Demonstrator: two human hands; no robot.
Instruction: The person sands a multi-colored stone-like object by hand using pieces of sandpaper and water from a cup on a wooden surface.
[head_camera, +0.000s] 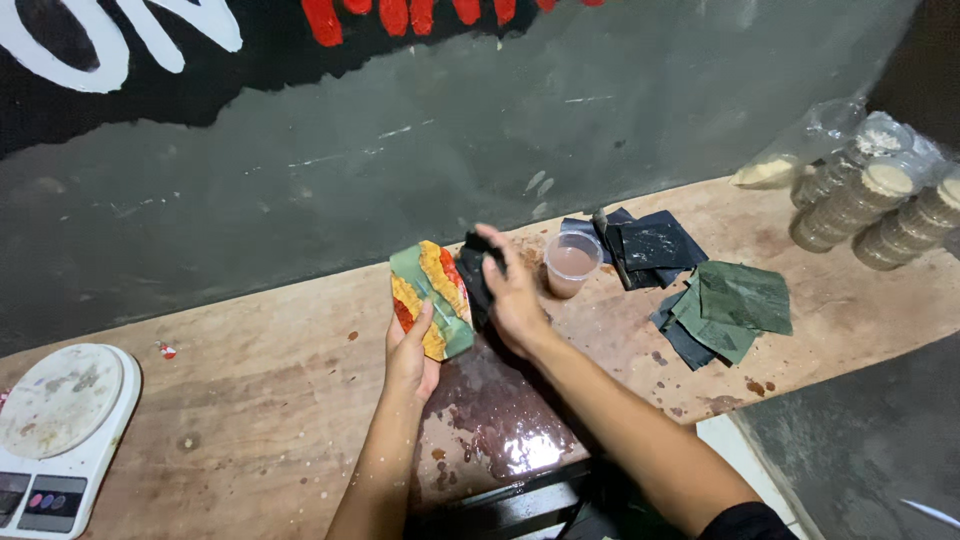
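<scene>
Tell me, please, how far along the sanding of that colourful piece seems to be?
Done: wet patch on the bench suggests earlier rubbing. In hand: left hand holds the colourful piece; right hand presses a dark sheet to it. Left: green sheets lie unused.

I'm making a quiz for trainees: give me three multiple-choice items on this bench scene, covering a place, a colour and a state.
1. Where does the kitchen scale stand?
A. left end of the bench
B. right end
C. behind the cup

2. What colour is the loose stack of sheets right of the plastic cup?
A. white
B. green
C. pink

3. What is the left hand doing?
A. resting flat on the bench
B. pressing the scale
C. holding a multicoloured piece

Answers: A, the scale sits at the picture's left edge; B, the top sheets are dull green; C, its fingers wrap the piece while the right hand presses a dark pad on it.
</scene>
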